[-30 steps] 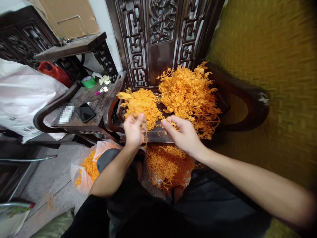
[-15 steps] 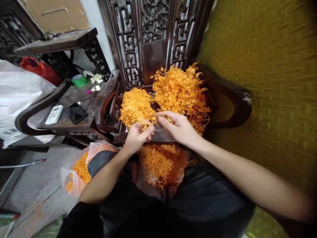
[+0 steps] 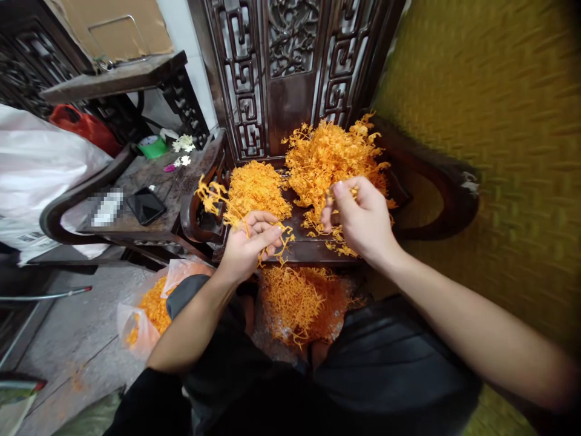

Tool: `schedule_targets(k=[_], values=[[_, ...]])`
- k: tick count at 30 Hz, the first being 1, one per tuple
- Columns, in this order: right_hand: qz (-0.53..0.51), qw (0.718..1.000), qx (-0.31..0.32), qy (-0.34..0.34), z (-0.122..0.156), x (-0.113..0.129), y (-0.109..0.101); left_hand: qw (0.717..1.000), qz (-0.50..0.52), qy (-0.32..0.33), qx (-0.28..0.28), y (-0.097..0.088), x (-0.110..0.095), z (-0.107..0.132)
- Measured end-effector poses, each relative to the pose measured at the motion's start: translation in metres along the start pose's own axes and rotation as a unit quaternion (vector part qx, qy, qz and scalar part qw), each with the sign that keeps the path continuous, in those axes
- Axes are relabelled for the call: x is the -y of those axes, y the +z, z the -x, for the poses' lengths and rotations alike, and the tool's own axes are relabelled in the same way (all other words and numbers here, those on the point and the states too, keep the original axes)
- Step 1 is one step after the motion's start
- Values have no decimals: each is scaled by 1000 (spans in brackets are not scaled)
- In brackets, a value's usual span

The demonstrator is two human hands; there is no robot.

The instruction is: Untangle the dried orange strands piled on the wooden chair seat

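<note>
My left hand (image 3: 247,249) is closed around an orange branching sprig (image 3: 211,195). One end of it fans out past the hand to the upper left, and thin strands poke out by the fingertips. To the right, my right hand (image 3: 365,221) is curled, thumb against fingers, in front of a large heap of orange sprigs (image 3: 324,154). A bit of orange shows at its fingertips; what it grips is partly hidden. A smaller, finer orange pile (image 3: 256,188) lies on the dark wooden chair seat (image 3: 304,249), just beyond my left hand.
Below the seat, between my legs, thin orange stalks (image 3: 293,300) fill a clear bag. Another plastic bag (image 3: 131,321) with orange pieces stands on the floor at left. A side table (image 3: 118,175) holds a phone (image 3: 145,206) and green tape (image 3: 153,146). The chair's armrest (image 3: 447,181) curves at right.
My hands have moved apart: the right one went right and up toward the large heap. The sprig in my left hand now sticks out to the upper left. The view shifted slightly.
</note>
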State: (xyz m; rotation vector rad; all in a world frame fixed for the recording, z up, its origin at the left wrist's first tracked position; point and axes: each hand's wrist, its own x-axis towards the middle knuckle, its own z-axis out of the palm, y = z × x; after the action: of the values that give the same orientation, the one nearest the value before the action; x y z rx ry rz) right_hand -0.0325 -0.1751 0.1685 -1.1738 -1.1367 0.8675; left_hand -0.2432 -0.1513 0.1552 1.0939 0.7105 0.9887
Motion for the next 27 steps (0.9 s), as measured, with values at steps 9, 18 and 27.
schedule_targets(k=[9, 18, 27], values=[[131, 954, 269, 7, 11, 12, 6, 987, -157, 9, 34, 5, 0, 3], [41, 993, 94, 66, -1, 5, -1, 981, -174, -72, 50, 9, -3, 5], [99, 995, 25, 11, -6, -1, -1, 978, -183, -75, 71, 8, -3, 4]])
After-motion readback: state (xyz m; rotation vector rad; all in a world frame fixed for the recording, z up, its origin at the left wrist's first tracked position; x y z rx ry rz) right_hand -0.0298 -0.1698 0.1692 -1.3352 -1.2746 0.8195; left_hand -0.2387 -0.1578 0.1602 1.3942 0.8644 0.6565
